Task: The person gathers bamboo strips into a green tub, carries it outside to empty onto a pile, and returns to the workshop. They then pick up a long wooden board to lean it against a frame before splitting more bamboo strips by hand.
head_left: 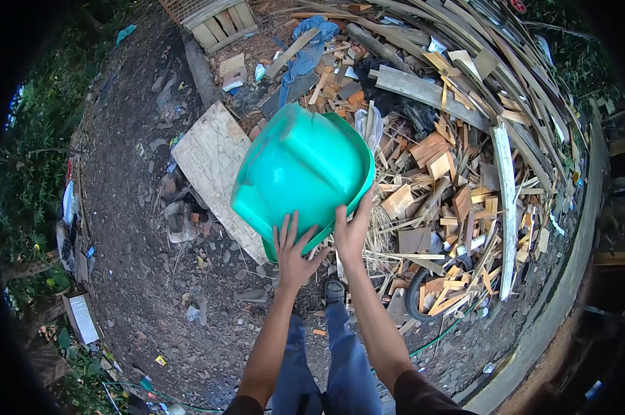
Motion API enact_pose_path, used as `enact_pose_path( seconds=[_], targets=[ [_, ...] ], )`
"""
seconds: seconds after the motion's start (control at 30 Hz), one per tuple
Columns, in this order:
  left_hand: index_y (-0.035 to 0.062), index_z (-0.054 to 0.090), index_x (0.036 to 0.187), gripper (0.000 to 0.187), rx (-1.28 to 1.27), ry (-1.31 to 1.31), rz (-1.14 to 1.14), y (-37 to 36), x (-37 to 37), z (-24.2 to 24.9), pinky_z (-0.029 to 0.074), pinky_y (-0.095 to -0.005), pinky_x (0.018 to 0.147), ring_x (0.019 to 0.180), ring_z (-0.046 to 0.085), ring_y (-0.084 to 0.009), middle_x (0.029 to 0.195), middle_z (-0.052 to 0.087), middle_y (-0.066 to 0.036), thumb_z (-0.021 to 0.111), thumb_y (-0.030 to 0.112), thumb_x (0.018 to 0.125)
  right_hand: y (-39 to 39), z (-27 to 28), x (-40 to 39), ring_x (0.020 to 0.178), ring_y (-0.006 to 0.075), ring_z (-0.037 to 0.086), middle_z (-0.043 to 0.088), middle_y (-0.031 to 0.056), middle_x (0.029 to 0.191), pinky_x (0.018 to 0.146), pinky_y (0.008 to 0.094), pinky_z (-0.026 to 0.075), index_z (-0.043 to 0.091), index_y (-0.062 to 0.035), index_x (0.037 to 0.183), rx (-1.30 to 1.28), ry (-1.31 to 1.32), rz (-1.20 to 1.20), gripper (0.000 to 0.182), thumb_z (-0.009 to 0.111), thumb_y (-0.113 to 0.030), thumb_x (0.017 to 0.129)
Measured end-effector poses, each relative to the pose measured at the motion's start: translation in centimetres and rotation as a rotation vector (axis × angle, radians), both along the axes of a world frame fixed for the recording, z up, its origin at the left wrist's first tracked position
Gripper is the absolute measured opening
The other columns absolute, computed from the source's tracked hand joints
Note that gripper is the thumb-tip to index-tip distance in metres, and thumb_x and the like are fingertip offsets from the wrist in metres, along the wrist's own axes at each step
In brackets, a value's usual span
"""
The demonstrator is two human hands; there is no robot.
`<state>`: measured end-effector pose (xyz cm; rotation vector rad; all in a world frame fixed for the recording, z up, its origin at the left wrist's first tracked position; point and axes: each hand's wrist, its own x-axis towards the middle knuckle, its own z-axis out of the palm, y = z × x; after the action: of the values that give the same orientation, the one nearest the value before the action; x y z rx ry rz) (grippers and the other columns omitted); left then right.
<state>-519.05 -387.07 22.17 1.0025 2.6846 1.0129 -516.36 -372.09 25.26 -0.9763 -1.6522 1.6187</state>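
Note:
A large green plastic tub (295, 166) is tilted bottom-up in front of me, its rim facing away and to the right. My left hand (296, 254) lies across the near edge, fingers spread over the outer wall and thumb out by the rim. On the right side, my right hand (352, 232) grips the rim, thumb on the outside and the other fingers mostly hidden behind it. Under and beside the tub, a worn wooden board (212, 155) lies on the dirt. Scrap wood (430, 152) is heaped just beyond its right side.
Long planks (437, 97) are stacked at the back right, and a pale plank (504, 207) leans across the heap. A black tyre (417, 294) lies near my right foot. Blue cloth (305, 55) and a slatted crate (219, 28) are at the back. Stones litter the dirt.

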Motion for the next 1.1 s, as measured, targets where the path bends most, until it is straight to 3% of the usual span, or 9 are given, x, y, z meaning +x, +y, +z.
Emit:
enact_pose_path(
  seconds=[0.1, 0.17, 0.2, 0.23, 0.3, 0.33, 0.53, 0.7, 1.1],
  targets=[
    [0.0231, 0.071, 0.132, 0.058, -0.052, 0.121, -0.044, -0.3, 0.2, -0.7, 0.023, -0.0654, 0.123, 0.156, 0.026, -0.0385, 0.167, 0.036, -0.010, 0.084, 0.015, 0.077, 0.9, 1.3, 1.3, 0.156, 0.0500, 0.013, 0.013, 0.0300, 0.170, 0.124, 0.0533, 0.023, 0.016, -0.0037, 0.166, 0.253, -0.286, 0.041, 0.083, 0.064, -0.019, 0.100],
    [0.0214, 0.073, 0.132, 0.052, -0.033, 0.064, -0.115, -0.8, 0.3, -1.1, 0.024, -0.0658, 0.123, 0.156, 0.026, -0.0383, 0.166, 0.039, -0.007, 0.080, 0.010, 0.081, 1.9, 2.9, 2.6, 0.155, 0.0543, 0.011, 0.010, 0.0310, 0.169, 0.123, 0.0607, 0.019, 0.023, -0.0119, 0.166, 0.753, -0.412, 0.217, 0.088, 0.073, -0.026, 0.095],
    [0.0219, 0.072, 0.134, 0.055, -0.006, 0.047, -0.111, -1.1, 0.2, -0.8, 0.026, -0.0653, 0.123, 0.156, 0.027, -0.0366, 0.166, 0.040, -0.006, 0.079, 0.006, 0.082, 2.2, 4.2, 2.9, 0.157, 0.0462, 0.013, 0.018, 0.0253, 0.169, 0.123, 0.0642, 0.016, 0.047, -0.0171, 0.156, 0.928, -0.558, 0.339, 0.081, 0.082, -0.034, 0.084],
    [0.0219, 0.072, 0.134, 0.055, 0.001, 0.048, -0.100, -1.3, -0.2, -0.8, 0.026, -0.0653, 0.123, 0.156, 0.027, -0.0366, 0.166, 0.040, -0.006, 0.079, 0.006, 0.082, 2.4, 5.0, 2.7, 0.157, 0.0462, 0.013, 0.018, 0.0253, 0.169, 0.123, 0.0642, 0.016, 0.047, -0.0171, 0.156, 0.938, -0.554, 0.346, 0.081, 0.082, -0.034, 0.084],
    [0.0195, 0.072, 0.134, 0.053, -0.019, 0.056, -0.170, -1.8, -0.6, -0.9, 0.026, -0.0655, 0.122, 0.155, 0.029, -0.0358, 0.164, 0.042, -0.008, 0.080, 0.008, 0.082, 2.8, 6.0, 2.4, 0.159, 0.0346, 0.018, 0.034, 0.0117, 0.166, 0.125, 0.0648, 0.013, 0.069, -0.0197, 0.132, 1.064, -0.597, 0.885, 0.059, 0.084, -0.039, 0.078],
    [0.0195, 0.072, 0.134, 0.053, -0.019, 0.055, -0.161, -2.1, -0.4, -0.9, 0.026, -0.0655, 0.122, 0.155, 0.029, -0.0358, 0.164, 0.042, -0.008, 0.080, 0.008, 0.082, 2.9, 4.5, 2.0, 0.151, 0.0262, 0.035, 0.054, 0.0029, 0.149, 0.126, 0.0629, 0.017, 0.075, -0.0163, 0.110, 1.084, -0.508, 0.942, 0.044, 0.083, -0.041, 0.075],
    [0.0039, 0.059, 0.092, 0.012, -0.057, 0.168, 0.156, -7.3, 1.0, -3.4, 0.031, -0.0646, 0.121, 0.152, 0.035, -0.0381, 0.158, 0.048, -0.014, 0.070, 0.005, 0.088, 2.6, 2.5, 1.6, 0.125, 0.0216, 0.054, 0.066, -0.0023, 0.117, 0.121, 0.0556, 0.025, 0.072, -0.0130, 0.099, 1.073, -0.320, 0.913, 0.035, 0.083, -0.037, 0.076],
    [0.0029, 0.052, 0.090, 0.011, 0.039, 0.212, 0.149, -7.7, -0.6, -3.4, 0.032, -0.0679, 0.119, 0.151, 0.036, -0.0416, 0.151, 0.055, -0.016, 0.063, 0.001, 0.089, 2.2, 3.7, 0.0, 0.117, 0.0219, 0.054, 0.066, -0.0013, 0.109, 0.116, 0.0514, 0.021, 0.070, -0.0118, 0.097, 0.872, -0.205, 0.957, 0.030, 0.085, -0.029, 0.078],
    [-0.0011, 0.050, 0.087, 0.010, 0.219, 0.411, 0.196, -7.7, -4.2, 7.3, 0.034, -0.0681, 0.118, 0.142, 0.049, -0.0452, 0.142, 0.064, -0.017, 0.058, -0.005, 0.091, 1.4, 15.4, -2.9, 0.114, 0.0220, 0.054, 0.064, 0.0000, 0.108, 0.114, 0.0506, 0.022, 0.071, -0.0115, 0.101, 0.991, -0.043, 0.969, 0.028, 0.084, -0.025, 0.080]
  ],
)
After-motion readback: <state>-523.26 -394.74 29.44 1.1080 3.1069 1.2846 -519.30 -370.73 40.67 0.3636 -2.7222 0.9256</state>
